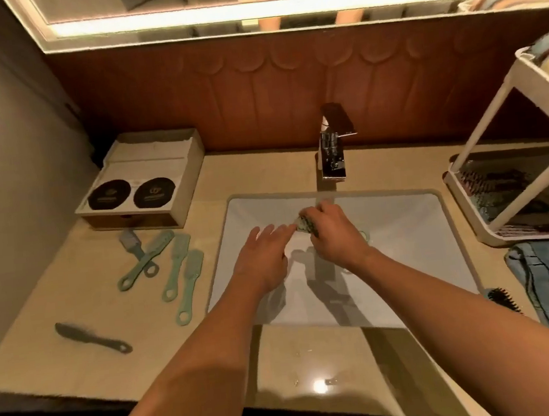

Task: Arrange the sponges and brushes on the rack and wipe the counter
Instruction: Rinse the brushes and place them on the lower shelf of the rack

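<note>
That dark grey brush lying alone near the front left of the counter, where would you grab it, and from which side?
I'd take the dark grey plastic brush by its narrow handle, between the wider head on the left and the ring hole at the right end. It lies flat on the beige counter, so come from above, pinching across the handle's long edges.

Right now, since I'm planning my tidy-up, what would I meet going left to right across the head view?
Dark grey flat plastic brush → cluster of pale green plastic brushes → left hand, fingers straight → right hand gripping a green-handled brush → white plastic rack.
</note>
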A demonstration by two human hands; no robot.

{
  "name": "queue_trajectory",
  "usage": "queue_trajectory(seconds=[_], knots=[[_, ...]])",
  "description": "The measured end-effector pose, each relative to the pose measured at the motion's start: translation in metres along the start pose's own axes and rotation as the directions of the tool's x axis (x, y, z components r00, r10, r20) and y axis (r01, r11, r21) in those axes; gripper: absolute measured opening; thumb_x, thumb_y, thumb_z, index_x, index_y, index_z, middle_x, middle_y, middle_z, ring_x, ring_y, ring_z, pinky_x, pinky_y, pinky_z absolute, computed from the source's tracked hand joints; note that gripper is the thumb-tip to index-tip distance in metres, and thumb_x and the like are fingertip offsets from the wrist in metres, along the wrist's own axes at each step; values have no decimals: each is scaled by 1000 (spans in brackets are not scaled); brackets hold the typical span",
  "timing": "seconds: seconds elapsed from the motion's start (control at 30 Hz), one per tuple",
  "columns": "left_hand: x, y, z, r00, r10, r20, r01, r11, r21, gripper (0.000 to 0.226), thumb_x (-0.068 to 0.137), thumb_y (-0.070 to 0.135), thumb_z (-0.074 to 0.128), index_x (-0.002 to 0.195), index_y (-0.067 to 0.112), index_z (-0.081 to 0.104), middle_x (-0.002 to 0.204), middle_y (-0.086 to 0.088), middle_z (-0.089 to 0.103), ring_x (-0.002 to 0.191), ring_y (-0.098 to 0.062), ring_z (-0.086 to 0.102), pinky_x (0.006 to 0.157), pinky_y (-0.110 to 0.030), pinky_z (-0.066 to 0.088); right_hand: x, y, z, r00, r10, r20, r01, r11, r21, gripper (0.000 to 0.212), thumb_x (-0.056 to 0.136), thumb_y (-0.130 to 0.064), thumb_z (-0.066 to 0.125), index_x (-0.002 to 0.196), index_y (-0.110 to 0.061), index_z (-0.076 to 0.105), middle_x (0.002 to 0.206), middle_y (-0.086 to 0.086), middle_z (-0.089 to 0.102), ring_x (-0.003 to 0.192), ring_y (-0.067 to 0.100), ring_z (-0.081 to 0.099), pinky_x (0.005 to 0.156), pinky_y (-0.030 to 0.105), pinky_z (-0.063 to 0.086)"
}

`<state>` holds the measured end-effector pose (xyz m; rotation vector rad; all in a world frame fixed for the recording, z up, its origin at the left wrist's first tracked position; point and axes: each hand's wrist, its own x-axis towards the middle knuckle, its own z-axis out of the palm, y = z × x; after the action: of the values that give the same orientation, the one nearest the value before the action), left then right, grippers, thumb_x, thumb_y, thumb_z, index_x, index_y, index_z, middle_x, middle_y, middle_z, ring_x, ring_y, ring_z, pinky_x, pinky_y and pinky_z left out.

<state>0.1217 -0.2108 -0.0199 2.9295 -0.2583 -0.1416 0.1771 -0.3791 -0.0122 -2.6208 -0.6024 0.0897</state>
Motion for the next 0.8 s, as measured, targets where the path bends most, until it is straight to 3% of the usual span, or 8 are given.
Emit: queue_trajectory(seconds=[0.1,0.23,0.33,0.4,0.53,0.67,0.8], knots=[[-31,-22,-4,996,-52,-68,51,999,-17,64,100,10,44,158,24,23,160,-2,35,150,-22,24,126,-40,7,-1,-29,14,998,-55,27,54,998,19,46,94,-6,54,139,-15,50,127,12,48,120,30,44,100,41,44],[-68,-49,-9,968,-127,-216,119,992,-48,55,95,7,51,148,21,46,148,-3,52,146,-25,34,124,-39,13,-1,-66,29,992,-113,54,111,993,41,44,93,-6,51,137,-14,52,122,12,49,115,32,46,95,40,44],[-88,-71,-9,938,-194,-286,187,981,-52,43,90,7,61,132,14,61,127,-8,65,123,-30,54,108,-38,34,0,-88,38,986,-138,91,136,990,29,45,93,-8,50,137,-15,52,124,12,49,115,32,46,94,39,44],[-97,-84,-6,903,-277,-328,278,960,-46,38,90,9,62,128,14,63,122,-8,66,116,-29,57,98,-37,40,1,-101,42,982,-156,105,155,988,23,45,93,-9,49,137,-15,52,124,13,49,115,32,45,92,38,44],[-97,-97,0,863,-400,-309,406,913,-47,41,96,25,57,137,18,56,135,-7,57,121,-28,51,99,-41,41,2,-119,50,976,-175,132,175,985,7,45,93,-11,50,137,-15,52,125,13,50,113,33,47,90,40,46],[-83,-106,-4,892,-387,-234,397,918,-4,45,98,36,54,141,21,49,136,-6,50,121,-28,47,98,-43,38,4,-121,54,973,-179,146,183,983,-18,43,94,-13,49,137,-15,52,124,13,51,112,31,48,91,40,47],[-70,-103,-7,920,-355,-164,362,932,11,34,96,21,57,131,21,56,132,-5,48,117,-29,44,95,-41,37,9,-113,53,974,-155,165,163,986,-38,45,92,-12,51,137,-16,52,125,14,51,112,33,48,91,41,47]])
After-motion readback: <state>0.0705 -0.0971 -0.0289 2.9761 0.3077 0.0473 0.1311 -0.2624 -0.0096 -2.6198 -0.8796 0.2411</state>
